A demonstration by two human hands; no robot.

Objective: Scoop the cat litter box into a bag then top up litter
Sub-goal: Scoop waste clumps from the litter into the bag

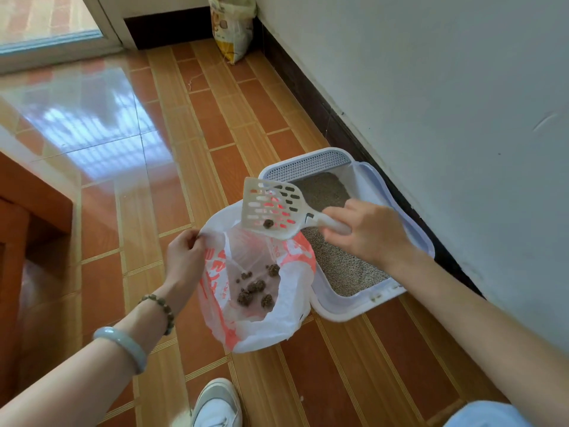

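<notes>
A white litter box (pixel 418 229) with grey litter stands on the floor against the wall. My right hand (pixel 366 229) grips the handle of a white slotted scoop (pixel 271 208), held over the bag with one dark clump on its blade. My left hand (pixel 184 257) pinches the rim of a white and orange plastic bag (pixel 286 325), holding it open beside the box. Several dark clumps (pixel 255 288) lie at the bottom of the bag. A yellow and white litter sack (pixel 232 26) leans in the far corner.
The white wall (pixel 446 103) with a dark skirting runs along the right. A wooden piece of furniture (pixel 27 211) stands at the left. A glass door (pixel 46 23) is at the far left. My shoe (pixel 218 405) is on the tiled floor below the bag.
</notes>
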